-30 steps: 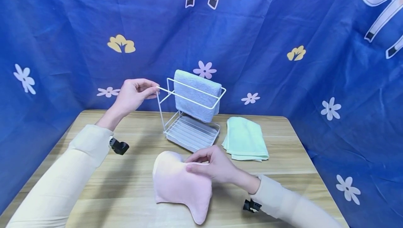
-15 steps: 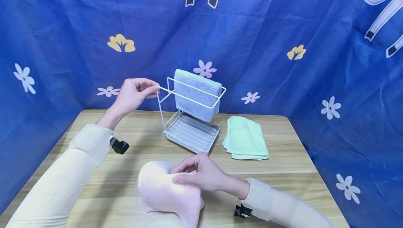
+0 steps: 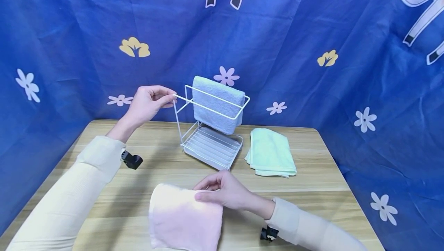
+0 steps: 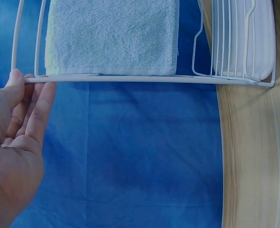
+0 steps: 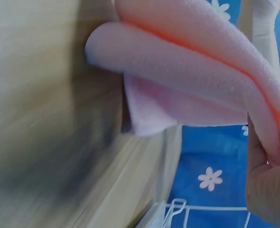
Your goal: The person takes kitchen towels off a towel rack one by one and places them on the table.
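My left hand (image 3: pixel 148 102) pinches the upper left corner of a white wire rack (image 3: pixel 208 107) between thumb and fingers. The left wrist view shows the fingertips (image 4: pixel 45 95) on the rack's bar. A folded blue towel (image 3: pixel 216 108) hangs over the rack's rear bar. Nearer the front, my right hand (image 3: pixel 227 191) pinches the upper right edge of a pink towel (image 3: pixel 185 218), which hangs spread out over the table. Seen from the right wrist, the pink towel (image 5: pixel 187 71) droops in folds from the hand (image 5: pixel 268 190), its lower part close to the tabletop.
A folded mint-green towel (image 3: pixel 272 152) lies on the wooden table (image 3: pixel 301 212) right of the rack. The rack's base holds a grey-white tray (image 3: pixel 211 149) under a wire grid. Blue patterned cloth (image 3: pixel 277 31) encloses the table behind and at both sides.
My right hand has moved left and toward the near edge with the pink towel, which has gone from bunched to flatter and more spread. The left hand and rack stay put.
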The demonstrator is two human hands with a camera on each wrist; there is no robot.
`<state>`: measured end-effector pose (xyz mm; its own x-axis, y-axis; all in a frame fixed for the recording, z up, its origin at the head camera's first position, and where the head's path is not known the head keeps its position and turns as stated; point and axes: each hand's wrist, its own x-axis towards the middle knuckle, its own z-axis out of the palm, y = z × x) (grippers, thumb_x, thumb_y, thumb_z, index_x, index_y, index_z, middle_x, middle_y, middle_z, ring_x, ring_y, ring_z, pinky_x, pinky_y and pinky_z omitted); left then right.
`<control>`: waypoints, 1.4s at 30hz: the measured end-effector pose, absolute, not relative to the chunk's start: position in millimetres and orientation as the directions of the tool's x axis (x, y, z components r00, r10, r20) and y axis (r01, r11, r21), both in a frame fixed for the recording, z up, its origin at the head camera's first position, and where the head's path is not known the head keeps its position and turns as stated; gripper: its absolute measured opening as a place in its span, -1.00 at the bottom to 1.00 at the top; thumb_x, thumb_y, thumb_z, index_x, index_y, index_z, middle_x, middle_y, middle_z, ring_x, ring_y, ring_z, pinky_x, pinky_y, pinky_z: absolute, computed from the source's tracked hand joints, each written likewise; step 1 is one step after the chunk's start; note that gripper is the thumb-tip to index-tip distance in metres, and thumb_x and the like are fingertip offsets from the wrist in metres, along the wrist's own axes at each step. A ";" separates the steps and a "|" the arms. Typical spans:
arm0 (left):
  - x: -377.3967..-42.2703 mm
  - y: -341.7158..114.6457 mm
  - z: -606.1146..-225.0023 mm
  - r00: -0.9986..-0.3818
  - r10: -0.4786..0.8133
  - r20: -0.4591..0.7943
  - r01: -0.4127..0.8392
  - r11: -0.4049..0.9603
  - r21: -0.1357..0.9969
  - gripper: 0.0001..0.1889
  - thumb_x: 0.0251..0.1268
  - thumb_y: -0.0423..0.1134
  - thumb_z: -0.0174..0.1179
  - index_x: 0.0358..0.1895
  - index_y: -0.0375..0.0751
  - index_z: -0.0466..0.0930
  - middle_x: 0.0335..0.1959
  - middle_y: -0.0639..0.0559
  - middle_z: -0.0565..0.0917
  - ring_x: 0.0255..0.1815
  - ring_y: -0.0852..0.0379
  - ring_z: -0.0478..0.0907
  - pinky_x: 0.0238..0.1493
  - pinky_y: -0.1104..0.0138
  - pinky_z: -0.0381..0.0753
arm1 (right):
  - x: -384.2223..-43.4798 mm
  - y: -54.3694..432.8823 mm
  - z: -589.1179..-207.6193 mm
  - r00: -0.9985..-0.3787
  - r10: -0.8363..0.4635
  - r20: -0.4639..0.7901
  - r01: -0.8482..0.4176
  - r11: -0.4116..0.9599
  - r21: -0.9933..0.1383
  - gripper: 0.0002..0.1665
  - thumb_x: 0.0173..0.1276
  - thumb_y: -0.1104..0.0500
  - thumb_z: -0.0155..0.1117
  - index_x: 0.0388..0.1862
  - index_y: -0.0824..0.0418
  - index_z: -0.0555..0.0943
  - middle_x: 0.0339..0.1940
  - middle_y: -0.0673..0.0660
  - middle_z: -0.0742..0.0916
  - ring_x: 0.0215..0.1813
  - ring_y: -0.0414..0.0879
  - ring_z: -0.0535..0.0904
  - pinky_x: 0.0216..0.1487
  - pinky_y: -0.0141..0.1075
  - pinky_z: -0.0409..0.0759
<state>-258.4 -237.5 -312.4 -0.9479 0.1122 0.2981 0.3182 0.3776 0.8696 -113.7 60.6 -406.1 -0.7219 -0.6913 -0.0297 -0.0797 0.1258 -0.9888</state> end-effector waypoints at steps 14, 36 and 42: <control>-258.0 -237.1 -311.9 -0.949 0.104 0.297 0.314 0.372 0.873 -0.75 0.52 -0.29 0.29 0.06 -0.43 0.73 -0.31 0.29 0.80 -0.21 0.40 0.78 -0.07 0.48 0.87 | -151.5 73.3 -432.8 -0.749 -0.660 -0.046 -0.190 0.282 -0.940 -0.72 0.39 0.24 0.47 0.02 0.36 0.78 -0.15 0.35 0.86 -0.47 -0.39 0.59 -0.48 -0.59 0.52; -258.2 -236.8 -311.8 -0.951 0.101 0.291 0.307 0.377 0.874 -0.75 0.54 -0.28 0.28 0.06 -0.42 0.72 -0.31 0.32 0.79 -0.20 0.39 0.78 -0.05 0.47 0.87 | -169.9 55.6 -468.5 -0.666 -0.738 -0.111 -0.281 0.385 -0.879 -0.78 0.43 0.24 0.45 0.00 0.27 0.81 -0.11 0.23 0.87 -0.38 -0.43 0.59 -0.32 -0.61 0.60; -257.0 -236.7 -311.5 -0.953 0.097 0.288 0.304 0.365 0.880 -0.74 0.52 -0.30 0.29 0.07 -0.44 0.72 -0.30 0.27 0.81 -0.21 0.38 0.79 -0.07 0.47 0.87 | -170.8 46.0 -476.0 -0.639 -0.761 -0.113 -0.310 0.390 -0.867 -0.79 0.42 0.25 0.46 0.00 0.25 0.82 -0.21 0.20 0.86 -0.43 -0.44 0.51 -0.41 -0.63 0.49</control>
